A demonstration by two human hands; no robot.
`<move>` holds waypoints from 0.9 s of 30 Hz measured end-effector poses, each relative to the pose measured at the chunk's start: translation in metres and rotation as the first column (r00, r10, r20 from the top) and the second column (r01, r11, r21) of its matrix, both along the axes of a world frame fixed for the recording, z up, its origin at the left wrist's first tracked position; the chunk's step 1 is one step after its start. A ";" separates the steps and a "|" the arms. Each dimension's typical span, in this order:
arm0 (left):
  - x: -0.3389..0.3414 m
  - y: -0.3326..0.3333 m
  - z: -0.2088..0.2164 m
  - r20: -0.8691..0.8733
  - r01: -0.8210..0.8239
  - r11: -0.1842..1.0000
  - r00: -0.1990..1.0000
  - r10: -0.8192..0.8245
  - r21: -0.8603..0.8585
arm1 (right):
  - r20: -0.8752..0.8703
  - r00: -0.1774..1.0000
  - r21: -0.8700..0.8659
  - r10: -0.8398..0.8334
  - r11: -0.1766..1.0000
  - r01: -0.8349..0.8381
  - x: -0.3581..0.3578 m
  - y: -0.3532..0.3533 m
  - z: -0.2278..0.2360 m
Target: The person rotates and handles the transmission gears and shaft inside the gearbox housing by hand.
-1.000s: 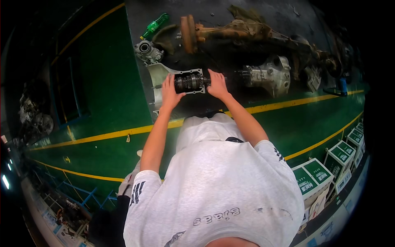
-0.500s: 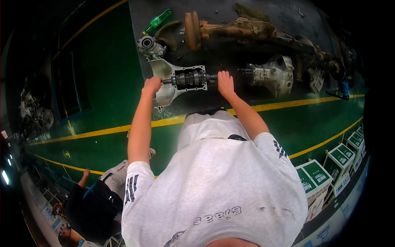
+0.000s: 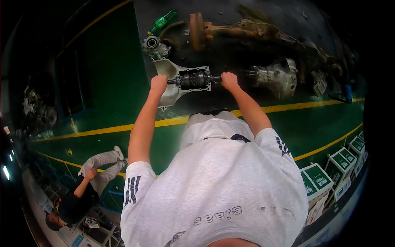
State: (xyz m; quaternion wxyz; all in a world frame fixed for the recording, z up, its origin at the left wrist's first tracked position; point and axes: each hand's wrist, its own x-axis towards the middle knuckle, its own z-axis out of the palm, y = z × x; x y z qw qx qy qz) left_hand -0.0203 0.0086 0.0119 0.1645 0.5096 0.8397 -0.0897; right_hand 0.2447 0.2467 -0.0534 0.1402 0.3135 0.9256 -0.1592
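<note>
Left hand (image 3: 159, 83) is being held in a fist, the fingers being curled around the left end of a dark gear shaft (image 3: 193, 79). The opposite end of that shaft is being gripped by the right hand (image 3: 229, 79), likewise curled tight, so that 1 end is being taken by each of the 2 hands; the exact placing of the fingertips is being hidden. Between the fists, the shaft's toothed gears are being framed by the opening of an open silver casing (image 3: 166, 98), whose flared side is being partly covered by the left hand. Whether the gears are being borne by the casing or by the hands alone cannot be told.

Just past the flared side, 1 silver part with a round opening (image 3: 155, 46) is being seen near a green bottle (image 3: 163, 21). Farther out, a long rusty axle (image 3: 234, 31) is being supported by the dark floor (image 3: 230, 55), as is a silver housing (image 3: 275, 77) to the right of the right hand. The dark floor is being bordered by a yellow line (image 3: 170, 121). At the lower left, 1 co-worker (image 3: 78, 203) is being seen; at the right, white-and-green boxes (image 3: 317, 181) are being shown.
</note>
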 end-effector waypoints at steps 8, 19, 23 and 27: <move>0.010 -0.006 -0.010 -0.125 -0.022 0.999 0.992 0.028 0.049 | 0.272 0.962 -0.239 0.020 0.970 0.047 -0.023 0.022 0.024; 0.034 -0.011 -0.008 -0.102 -0.190 0.963 0.972 0.212 0.191 | -0.227 0.974 0.050 0.015 0.999 -0.004 0.013 -0.015 0.018; 0.073 0.028 0.027 -0.030 -0.180 0.898 0.977 0.209 0.401 | -0.550 0.825 0.143 -0.131 0.958 0.247 0.045 -0.045 0.024; 0.115 0.066 0.032 0.307 -0.131 0.804 0.949 -0.066 0.580 | -0.254 0.269 -0.779 -0.929 0.362 0.512 0.043 -0.035 -0.007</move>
